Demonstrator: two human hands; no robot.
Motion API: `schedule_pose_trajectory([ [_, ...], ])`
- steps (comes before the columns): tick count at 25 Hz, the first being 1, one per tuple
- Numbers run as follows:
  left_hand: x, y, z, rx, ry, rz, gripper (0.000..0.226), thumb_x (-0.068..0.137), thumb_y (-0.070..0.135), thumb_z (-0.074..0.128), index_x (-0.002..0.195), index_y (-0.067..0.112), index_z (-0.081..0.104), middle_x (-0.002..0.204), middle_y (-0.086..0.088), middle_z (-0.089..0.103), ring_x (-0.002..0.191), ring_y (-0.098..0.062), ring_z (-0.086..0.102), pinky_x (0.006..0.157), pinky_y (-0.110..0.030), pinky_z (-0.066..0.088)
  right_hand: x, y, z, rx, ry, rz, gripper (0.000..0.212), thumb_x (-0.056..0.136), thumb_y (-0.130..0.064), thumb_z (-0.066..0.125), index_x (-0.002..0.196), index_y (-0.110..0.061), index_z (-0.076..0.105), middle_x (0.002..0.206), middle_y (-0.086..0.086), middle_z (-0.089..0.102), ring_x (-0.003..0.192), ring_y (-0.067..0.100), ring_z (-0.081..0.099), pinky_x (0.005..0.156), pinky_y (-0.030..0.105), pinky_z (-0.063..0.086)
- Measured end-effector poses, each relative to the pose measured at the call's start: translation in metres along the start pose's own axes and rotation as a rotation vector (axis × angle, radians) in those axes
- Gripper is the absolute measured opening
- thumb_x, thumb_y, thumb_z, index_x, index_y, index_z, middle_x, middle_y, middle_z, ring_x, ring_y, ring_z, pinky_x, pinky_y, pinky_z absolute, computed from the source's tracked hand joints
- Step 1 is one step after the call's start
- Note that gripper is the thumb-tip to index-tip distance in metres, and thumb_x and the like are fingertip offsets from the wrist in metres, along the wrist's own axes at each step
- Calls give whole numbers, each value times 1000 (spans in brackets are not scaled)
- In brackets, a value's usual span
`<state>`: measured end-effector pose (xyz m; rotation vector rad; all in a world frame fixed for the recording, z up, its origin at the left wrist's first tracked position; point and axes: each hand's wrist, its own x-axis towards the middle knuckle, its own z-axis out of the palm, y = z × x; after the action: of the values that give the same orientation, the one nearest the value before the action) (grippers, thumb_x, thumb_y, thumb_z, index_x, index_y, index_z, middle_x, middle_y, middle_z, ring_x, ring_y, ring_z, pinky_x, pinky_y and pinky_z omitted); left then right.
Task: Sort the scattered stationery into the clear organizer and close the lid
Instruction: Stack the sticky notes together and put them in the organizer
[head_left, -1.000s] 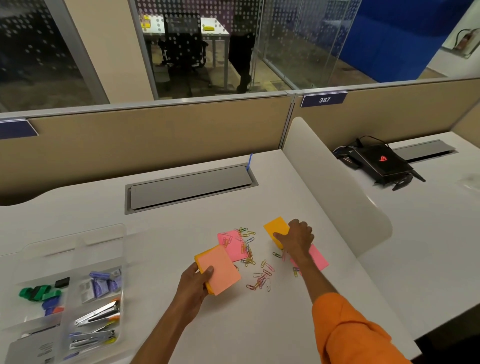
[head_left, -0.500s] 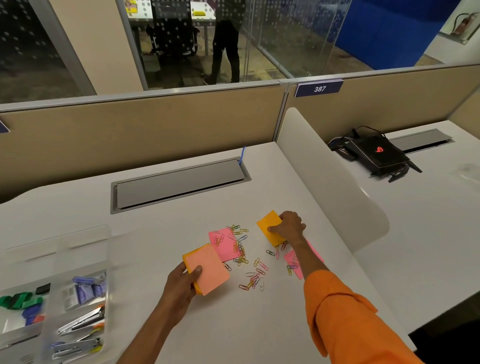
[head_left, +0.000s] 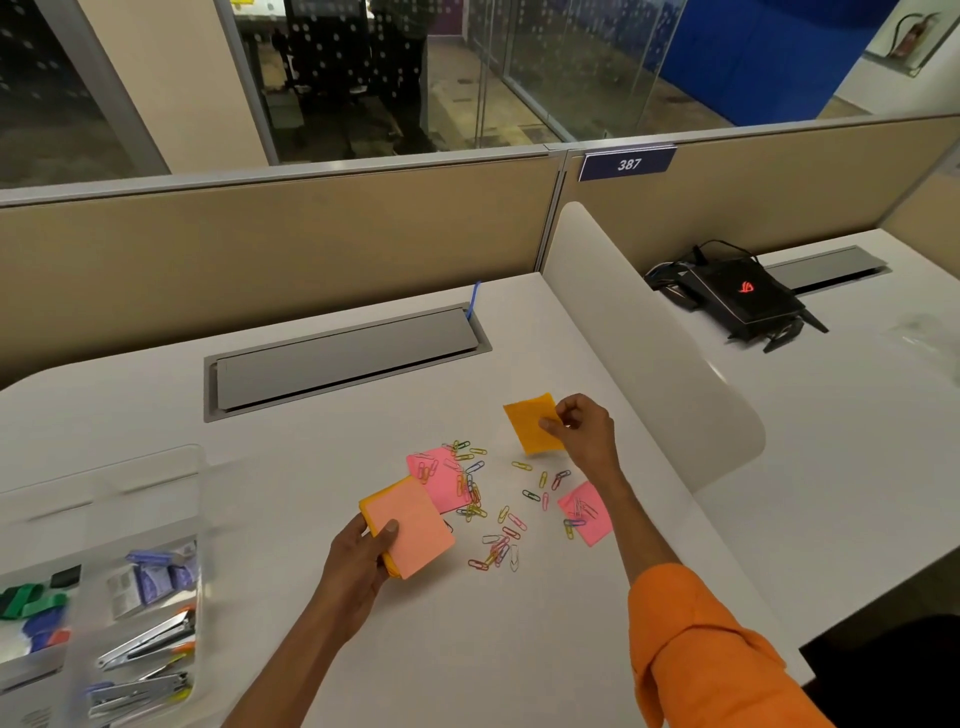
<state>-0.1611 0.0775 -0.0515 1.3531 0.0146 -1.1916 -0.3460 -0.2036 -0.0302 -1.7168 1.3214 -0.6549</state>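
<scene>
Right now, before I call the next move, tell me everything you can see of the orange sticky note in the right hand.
The orange sticky note is a thin, plain orange paper rectangle, slightly curled, with no writing visible. The right hand pinches its right edge, holding it tilted and apparently just off the white desk, beyond the scattered paper clips. Nothing else touches it.

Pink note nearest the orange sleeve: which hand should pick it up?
Probably right: the right hand, pinching one orange note, is close to that pink note; the left hand grips a stack farther off.
</scene>
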Motion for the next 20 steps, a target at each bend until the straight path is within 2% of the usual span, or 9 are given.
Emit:
schedule_pose_trajectory([
  [2,-1,0,1,-13,7,-1,40,96,8,56,135,12,49,123,-10,65,110,-33,64,90,-51,53,-10,-7,-3,38,28,14,26,75,-14,81,88,-10,59,74,4,68,69,17,64,64,28,51],
  [5,-4,3,7,-33,7,-5,40,97,8,55,136,11,48,126,-13,63,112,-34,62,88,-51,54,-31,-26,-3,130,-22,71,32,81,-16,76,105,-14,55,82,0,68,77,10,66,63,23,52],
  [8,-11,7,12,-51,7,-12,38,98,8,53,135,8,47,127,-15,62,112,-35,62,86,-50,54,-59,-40,14,208,-217,91,32,82,-19,75,109,-18,58,92,5,73,84,18,71,70,37,60],
  [10,-14,8,14,-63,7,-15,40,98,10,52,138,6,46,130,-16,61,113,-35,62,89,-53,53,-81,-48,32,217,-324,97,29,81,-19,76,107,-17,61,91,9,74,86,22,71,75,44,59],
  [12,-17,8,15,-78,-5,-12,44,98,16,52,140,5,44,132,-14,60,115,-35,61,91,-54,53,-99,-54,52,183,-377,93,28,78,-17,78,103,-15,64,87,6,73,84,22,70,72,39,57],
  [16,-27,8,14,-95,-18,-35,38,97,27,52,131,11,45,127,-13,61,113,-37,62,92,-54,52,-127,-61,88,-82,-341,32,33,72,-23,82,100,-15,67,83,-6,64,76,9,60,60,11,42],
  [20,-29,-1,1,20,2,27,56,87,18,66,138,4,47,125,-17,63,107,-37,64,84,-51,56,-146,-58,102,-158,-327,-6,36,72,-32,82,99,-13,68,82,-5,61,75,9,58,60,10,40],
])
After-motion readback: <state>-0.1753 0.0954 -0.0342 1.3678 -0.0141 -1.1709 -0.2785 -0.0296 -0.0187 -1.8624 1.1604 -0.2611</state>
